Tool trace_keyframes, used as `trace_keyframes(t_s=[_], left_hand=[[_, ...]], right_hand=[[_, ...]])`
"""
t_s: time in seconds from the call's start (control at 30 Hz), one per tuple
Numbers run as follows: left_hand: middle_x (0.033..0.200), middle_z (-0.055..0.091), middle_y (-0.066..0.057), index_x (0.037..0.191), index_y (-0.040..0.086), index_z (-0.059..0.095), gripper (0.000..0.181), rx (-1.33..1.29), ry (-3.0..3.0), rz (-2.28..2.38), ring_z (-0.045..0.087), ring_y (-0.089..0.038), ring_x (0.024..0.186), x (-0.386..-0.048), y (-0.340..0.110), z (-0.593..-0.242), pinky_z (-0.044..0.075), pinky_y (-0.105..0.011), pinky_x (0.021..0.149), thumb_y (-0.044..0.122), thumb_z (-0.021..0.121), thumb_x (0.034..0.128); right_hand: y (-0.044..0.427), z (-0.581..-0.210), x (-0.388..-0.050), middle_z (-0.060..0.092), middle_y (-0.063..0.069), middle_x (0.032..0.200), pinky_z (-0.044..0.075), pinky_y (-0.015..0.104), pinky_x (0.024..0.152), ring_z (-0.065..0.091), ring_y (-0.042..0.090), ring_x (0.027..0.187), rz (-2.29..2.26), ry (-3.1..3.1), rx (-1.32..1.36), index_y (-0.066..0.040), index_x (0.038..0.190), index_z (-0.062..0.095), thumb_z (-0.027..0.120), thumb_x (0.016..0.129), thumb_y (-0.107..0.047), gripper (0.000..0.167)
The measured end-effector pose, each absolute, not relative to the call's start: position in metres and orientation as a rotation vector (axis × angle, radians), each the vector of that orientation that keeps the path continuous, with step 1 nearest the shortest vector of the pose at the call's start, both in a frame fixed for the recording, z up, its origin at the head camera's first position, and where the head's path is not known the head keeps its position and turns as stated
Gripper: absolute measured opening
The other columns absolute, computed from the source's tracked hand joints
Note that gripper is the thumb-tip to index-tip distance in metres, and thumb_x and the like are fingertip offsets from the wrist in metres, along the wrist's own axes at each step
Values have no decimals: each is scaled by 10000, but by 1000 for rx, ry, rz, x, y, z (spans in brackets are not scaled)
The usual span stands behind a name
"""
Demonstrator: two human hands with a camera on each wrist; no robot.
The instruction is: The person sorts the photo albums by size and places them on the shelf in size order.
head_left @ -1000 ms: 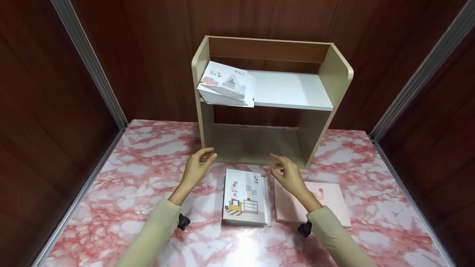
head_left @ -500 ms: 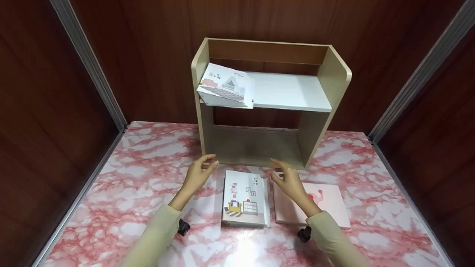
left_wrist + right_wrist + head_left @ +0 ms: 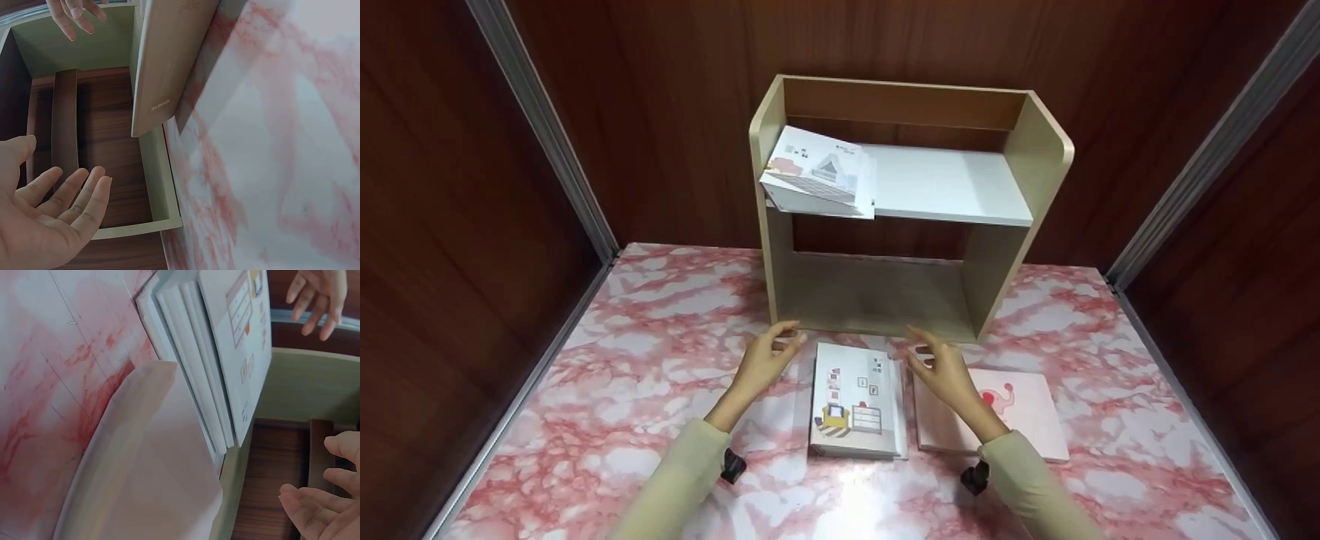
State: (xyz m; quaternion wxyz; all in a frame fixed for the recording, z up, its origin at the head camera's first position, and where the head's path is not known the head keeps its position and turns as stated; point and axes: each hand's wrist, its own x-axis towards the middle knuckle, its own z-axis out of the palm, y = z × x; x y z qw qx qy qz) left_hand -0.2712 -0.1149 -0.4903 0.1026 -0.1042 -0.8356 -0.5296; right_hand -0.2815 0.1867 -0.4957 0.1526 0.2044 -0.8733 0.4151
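My left hand [image 3: 761, 367] hovers to the left of a stack of white books [image 3: 847, 390], fingers loosely bent and apart from it. The top book's cover shows a yellow armchair and a chest of drawers. In the left wrist view the same hand [image 3: 50, 219] has its palm turned up and grips nothing. To the right of the stack, my right hand [image 3: 945, 371] is held above a pink book [image 3: 1027, 420] with a red elephant, covering part of it. The right wrist view shows that hand's fingers [image 3: 309, 500] spread, with several book edges [image 3: 197, 354] nearby.
A two-tier wooden bookshelf [image 3: 1005, 270] stands behind the hands. White books [image 3: 817, 169] lie tilted at the left end of its upper white shelf [image 3: 952, 180]. The table [image 3: 660, 300] has a red-and-white marbled top. Dark wood panels [image 3: 450, 225] enclose the sides and back.
Both hands have drifted slightly back toward the person, the left a little more than the right. The books and shelf stay where they were.
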Motion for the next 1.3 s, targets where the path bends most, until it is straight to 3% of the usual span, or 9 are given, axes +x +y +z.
trace_keyframes(t_s=[0.73,1.03,1.3], left_hand=[[1104,623,-205,1225,27,567,401,-381,-2506,-1557,634,-305,913,-265,-107,-505,535,-405,763,259,611,901],[1089,624,-208,1237,-25,540,419,-398,-2532,-1536,631,-320,878,-263,-104,-510,534,-402,749,227,598,908],[1082,614,-228,1237,-45,533,442,-396,-2556,-1595,644,-298,798,-261,-102,-518,533,-282,588,244,597,909]], right_hand=[[186,-511,-275,592,289,1135,548,470,695,632,445,876,1208,-2515,586,94,1186,558,659,818,-7,395],[185,-513,-275,605,276,1119,547,446,718,619,442,937,1234,-2536,596,52,1224,553,655,823,2,417],[185,-521,-273,623,294,1028,551,374,733,635,427,905,1234,-2558,625,73,1226,546,649,833,-3,414]])
